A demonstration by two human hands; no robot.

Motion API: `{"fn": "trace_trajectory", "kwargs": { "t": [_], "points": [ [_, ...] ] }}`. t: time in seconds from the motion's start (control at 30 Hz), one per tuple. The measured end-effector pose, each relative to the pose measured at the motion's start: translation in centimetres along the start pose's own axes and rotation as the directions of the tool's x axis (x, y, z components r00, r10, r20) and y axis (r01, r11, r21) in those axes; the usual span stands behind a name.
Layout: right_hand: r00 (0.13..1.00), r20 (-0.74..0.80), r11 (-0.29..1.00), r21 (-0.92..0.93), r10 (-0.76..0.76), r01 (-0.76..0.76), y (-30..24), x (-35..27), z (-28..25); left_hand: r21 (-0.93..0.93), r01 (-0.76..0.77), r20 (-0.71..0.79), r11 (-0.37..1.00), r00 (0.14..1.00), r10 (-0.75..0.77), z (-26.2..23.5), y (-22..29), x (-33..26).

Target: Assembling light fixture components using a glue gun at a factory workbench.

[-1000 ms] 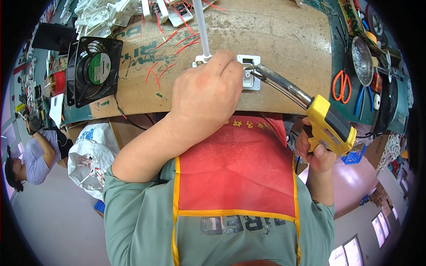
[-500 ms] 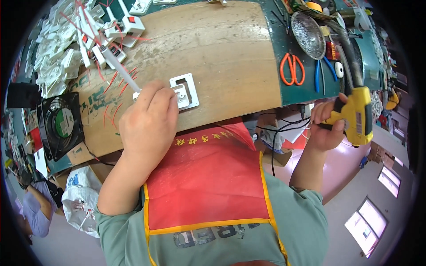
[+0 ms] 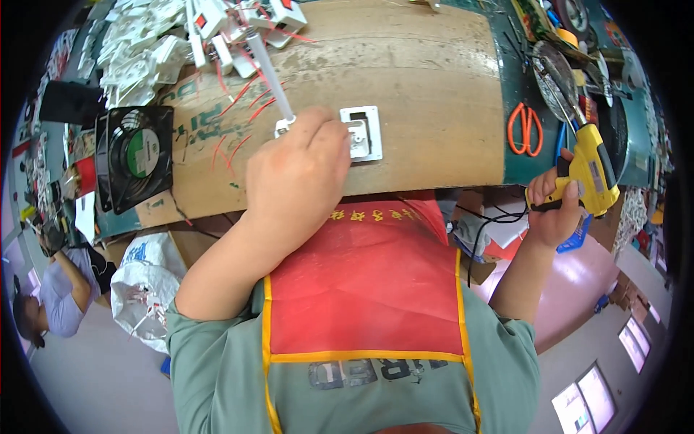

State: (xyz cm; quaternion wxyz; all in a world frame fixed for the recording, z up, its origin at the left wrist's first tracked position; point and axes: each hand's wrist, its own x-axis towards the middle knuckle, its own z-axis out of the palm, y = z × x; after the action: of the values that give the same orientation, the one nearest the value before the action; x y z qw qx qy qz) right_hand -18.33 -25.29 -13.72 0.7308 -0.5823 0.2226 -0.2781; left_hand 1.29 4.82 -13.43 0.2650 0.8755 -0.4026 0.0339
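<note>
My left hand is closed over a white plastic housing on the brown board, its fingers curled down and hiding the middle of it. A square frame with a cut-out sticks out past the fingertips. On the other side, a whitish translucent tube slants up and away from beside the knuckles. My right hand grips a yellow and black soldering gun by its handle, off the table's near right edge. Its thin metal front end points away over a round metal dish.
White plastic housings with red wires pile up at the far left. A black fan stands at left. Orange-handled scissors lie at right on the green mat. A white sack sits below; another person works at far left.
The whole view has shifted, so the table sits further right. My left hand keeps its place on the housing. The soldering gun has tilted and come closer to the scissors.
</note>
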Motion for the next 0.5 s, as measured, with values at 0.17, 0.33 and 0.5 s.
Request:
{"fn": "trace_trajectory", "kwargs": {
  "t": [0.17,0.33,0.5],
  "points": [
    [0.986,0.167,1.000,0.014,0.022,-0.025,1.4,-1.4,2.7,0.050,0.065,0.062,0.997,0.996,-0.068,-0.7,0.2,-0.3],
    [0.974,0.222,0.997,0.057,0.044,-0.058,2.1,-2.4,3.7,-0.067,0.002,-0.025,0.998,1.000,-0.003,-3.0,-0.6,-0.5],
    [0.963,0.265,0.991,0.103,0.054,-0.084,2.4,-3.0,3.4,0.034,0.085,-0.071,0.996,0.994,-0.082,-7.4,-5.4,-2.0]
  ]
}}
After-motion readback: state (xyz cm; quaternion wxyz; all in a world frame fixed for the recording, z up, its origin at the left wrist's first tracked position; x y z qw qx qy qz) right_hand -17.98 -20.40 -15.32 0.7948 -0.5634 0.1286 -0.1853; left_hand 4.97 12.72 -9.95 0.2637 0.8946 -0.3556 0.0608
